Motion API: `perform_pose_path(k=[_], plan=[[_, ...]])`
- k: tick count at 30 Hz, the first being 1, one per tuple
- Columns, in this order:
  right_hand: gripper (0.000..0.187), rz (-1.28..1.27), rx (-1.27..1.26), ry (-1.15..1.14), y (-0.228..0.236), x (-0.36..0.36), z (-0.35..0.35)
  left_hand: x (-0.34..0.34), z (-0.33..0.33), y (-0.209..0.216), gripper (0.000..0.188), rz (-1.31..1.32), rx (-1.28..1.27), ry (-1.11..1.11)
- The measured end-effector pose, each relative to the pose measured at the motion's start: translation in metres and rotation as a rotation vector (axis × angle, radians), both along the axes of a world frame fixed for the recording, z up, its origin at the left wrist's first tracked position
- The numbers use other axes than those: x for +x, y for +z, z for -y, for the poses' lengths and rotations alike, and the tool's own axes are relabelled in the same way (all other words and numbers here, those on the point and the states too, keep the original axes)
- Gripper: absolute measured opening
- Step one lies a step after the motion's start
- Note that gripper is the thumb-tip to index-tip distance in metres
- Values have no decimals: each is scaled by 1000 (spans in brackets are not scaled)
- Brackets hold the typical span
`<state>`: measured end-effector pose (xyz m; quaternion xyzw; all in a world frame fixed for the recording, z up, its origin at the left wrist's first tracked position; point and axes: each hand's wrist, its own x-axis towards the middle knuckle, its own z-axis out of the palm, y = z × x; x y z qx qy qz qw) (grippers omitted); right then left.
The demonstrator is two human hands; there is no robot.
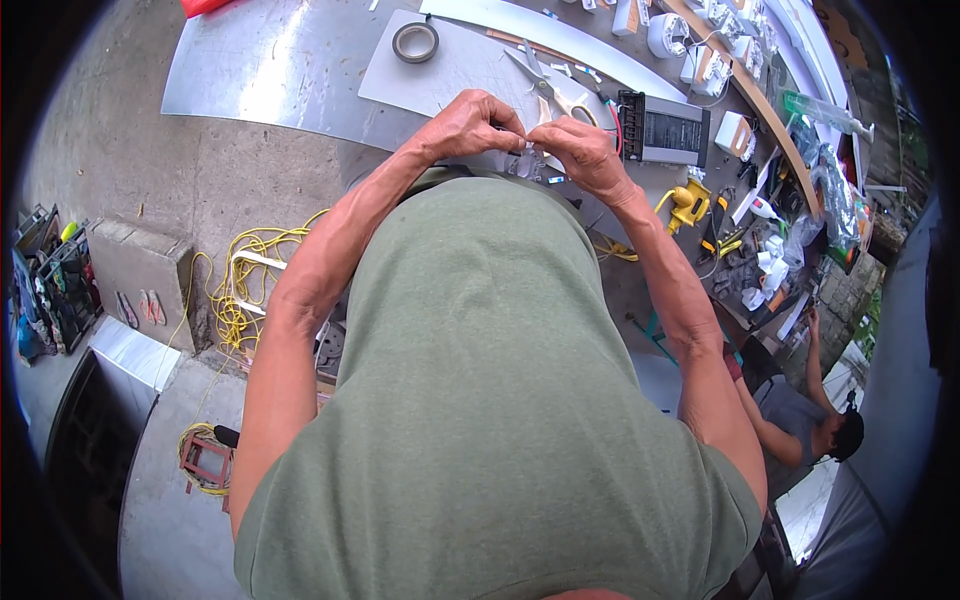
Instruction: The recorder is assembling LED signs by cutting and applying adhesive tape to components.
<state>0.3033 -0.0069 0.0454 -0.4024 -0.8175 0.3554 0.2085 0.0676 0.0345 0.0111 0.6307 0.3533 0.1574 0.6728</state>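
We see left hand (478,125) and right hand (582,152) nearly meeting, fingers curled, can't tell what's gripped; clear plastic piece (524,165) beside fingertips. Right-hand drift could knock the nearby scissors (544,88).

We recognise a workshop (270,165) by the far metal bench (300,70) bearing scissors (543,87) and tape (415,59), the power supply (668,130) and white fittings (662,38) to the right, and yellow cable (232,308) tangled at left.

My metal-topped workbench (260,70) supports a light grey sheet (460,65), on which lie one tape roll (415,59) and opened scissors (545,90). At my right, a power supply unit (672,132) sits on the bench.
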Motion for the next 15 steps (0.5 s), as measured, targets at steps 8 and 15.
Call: perform_pose_path(k=[8,15], plan=[[18,-68,-58,-20,-3,-3,-2,-1,0,-6,24,20,-24,-20],[14,-108,-121,-20,-6,-3,-4,-1,-1,-9,26,8,-8,-27]])
